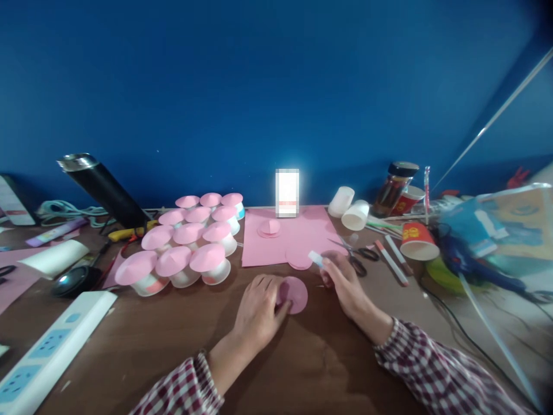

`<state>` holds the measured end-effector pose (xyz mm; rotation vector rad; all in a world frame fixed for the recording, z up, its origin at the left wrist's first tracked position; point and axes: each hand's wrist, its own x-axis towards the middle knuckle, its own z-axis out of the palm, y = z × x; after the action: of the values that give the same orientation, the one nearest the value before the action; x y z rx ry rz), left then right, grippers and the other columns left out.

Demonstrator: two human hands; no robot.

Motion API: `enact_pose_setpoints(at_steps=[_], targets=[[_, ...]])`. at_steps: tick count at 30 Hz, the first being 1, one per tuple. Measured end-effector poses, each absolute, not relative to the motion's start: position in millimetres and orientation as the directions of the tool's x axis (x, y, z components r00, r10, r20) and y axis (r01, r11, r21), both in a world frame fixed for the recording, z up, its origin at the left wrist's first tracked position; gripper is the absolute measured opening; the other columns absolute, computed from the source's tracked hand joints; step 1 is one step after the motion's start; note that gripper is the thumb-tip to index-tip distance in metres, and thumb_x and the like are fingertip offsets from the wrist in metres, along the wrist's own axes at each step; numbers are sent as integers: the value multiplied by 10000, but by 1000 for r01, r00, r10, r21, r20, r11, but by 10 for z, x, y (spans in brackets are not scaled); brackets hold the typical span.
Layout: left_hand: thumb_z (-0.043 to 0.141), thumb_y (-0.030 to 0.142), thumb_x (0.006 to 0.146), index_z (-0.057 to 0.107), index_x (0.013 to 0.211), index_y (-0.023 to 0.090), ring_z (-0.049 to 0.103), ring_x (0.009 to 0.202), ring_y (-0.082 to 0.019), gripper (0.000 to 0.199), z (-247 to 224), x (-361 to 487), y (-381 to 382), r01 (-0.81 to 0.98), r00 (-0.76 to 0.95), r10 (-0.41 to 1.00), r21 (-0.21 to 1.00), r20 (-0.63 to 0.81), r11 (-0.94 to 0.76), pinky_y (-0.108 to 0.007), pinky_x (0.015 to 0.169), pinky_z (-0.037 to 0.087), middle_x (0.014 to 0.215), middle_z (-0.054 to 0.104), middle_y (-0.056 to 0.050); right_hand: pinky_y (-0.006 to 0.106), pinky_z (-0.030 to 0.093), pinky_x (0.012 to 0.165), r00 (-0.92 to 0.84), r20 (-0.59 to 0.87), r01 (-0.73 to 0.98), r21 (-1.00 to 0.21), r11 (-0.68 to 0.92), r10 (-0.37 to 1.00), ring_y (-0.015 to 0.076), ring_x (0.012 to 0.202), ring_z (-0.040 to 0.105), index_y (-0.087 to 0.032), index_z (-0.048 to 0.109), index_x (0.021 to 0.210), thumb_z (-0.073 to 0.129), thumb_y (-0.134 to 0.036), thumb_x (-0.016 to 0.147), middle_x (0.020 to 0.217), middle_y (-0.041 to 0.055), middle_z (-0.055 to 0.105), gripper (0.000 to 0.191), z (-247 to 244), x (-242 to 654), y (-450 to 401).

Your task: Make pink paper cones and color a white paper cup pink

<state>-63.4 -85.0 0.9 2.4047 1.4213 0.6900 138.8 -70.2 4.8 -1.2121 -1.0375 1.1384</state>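
My left hand [261,308] grips a pink paper circle [297,295] by its left edge, the thumb on top, just above the brown table. To its right, my right hand [343,279] is closed on a small white and pale blue tube [315,257], which looks like glue and points up to the left. Beyond the hands lies a pink paper sheet [294,230]. Round pink pieces [299,259] rest at its front edge, and a folded pink cone [271,227] sits on it. Black-handled scissors [358,259] lie beside my right hand.
Several paper cups with pink cone tops [175,262] stand in rows at left. A power strip [56,346], a black flask [103,190] and a mouse [78,280] are further left. At right are white cups [355,215], markers [391,263], a red cup [418,241] and a glue gun [479,259].
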Motion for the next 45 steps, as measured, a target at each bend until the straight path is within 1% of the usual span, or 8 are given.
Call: enact_pose_setpoints(at_steps=[6,9,14,27,31,35,39,45], targets=[[588,220,801,590,964,187,528,958,-242,167,-3,-664,-832,759,402,878,441,260,-478,-408,844,442,982,618,-66,184,316,447,-88,-216,-461,-856,-232,972,73,499,419,-199,523,845,634,-413,803,668,-37,521,244,17,1419,-668],[579,205,807,586,978,186,525,964,-235,172,-10,-675,-823,745,413,872,452,265,-490,-402,854,443,995,614,-65,181,312,441,-196,-289,-544,-763,-349,937,72,494,412,-198,533,850,631,-417,806,653,-36,512,244,13,1435,-651],[586,196,800,586,982,184,532,959,-232,183,-15,-690,-809,735,422,869,463,259,-495,-398,847,456,1007,612,-67,190,324,453,-241,-340,-601,-683,-415,909,86,518,426,-209,547,882,617,-410,818,673,-23,525,222,11,1454,-649],[578,177,790,626,988,187,534,1000,-248,203,-50,-698,-801,746,430,865,438,258,-501,-424,869,467,1051,608,-85,202,340,484,-270,-342,-524,-733,-435,900,108,572,447,-207,586,875,655,-431,771,681,-7,531,256,24,1455,-691],[582,187,792,625,1001,190,534,1000,-252,213,-36,-699,-799,754,431,867,427,252,-499,-427,865,469,1042,610,-88,184,336,479,-356,-337,-528,-697,-485,871,96,560,465,-241,592,1049,595,-456,825,731,3,583,311,47,1453,-709],[582,207,798,628,982,193,540,968,-250,190,-25,-694,-808,758,436,866,419,245,-500,-428,844,474,1033,612,-86,210,403,552,-348,-291,-489,-755,-437,891,123,651,537,-264,550,1181,615,-445,803,854,40,638,425,90,1456,-725],[580,202,798,627,986,193,545,952,-249,194,-46,-702,-807,751,435,864,428,254,-504,-432,845,475,1028,616,-85,271,456,628,-413,-264,-478,-752,-454,871,174,763,591,-234,510,1267,458,-549,833,1019,105,656,539,144,1459,-722],[564,236,818,632,998,195,543,1022,-260,196,-13,-701,-830,693,342,870,530,354,-488,-444,900,461,1094,606,-98,285,480,656,-419,-167,-364,-869,-334,892,177,805,614,-251,453,1325,473,-411,875,1132,115,640,477,139,1405,-764]])
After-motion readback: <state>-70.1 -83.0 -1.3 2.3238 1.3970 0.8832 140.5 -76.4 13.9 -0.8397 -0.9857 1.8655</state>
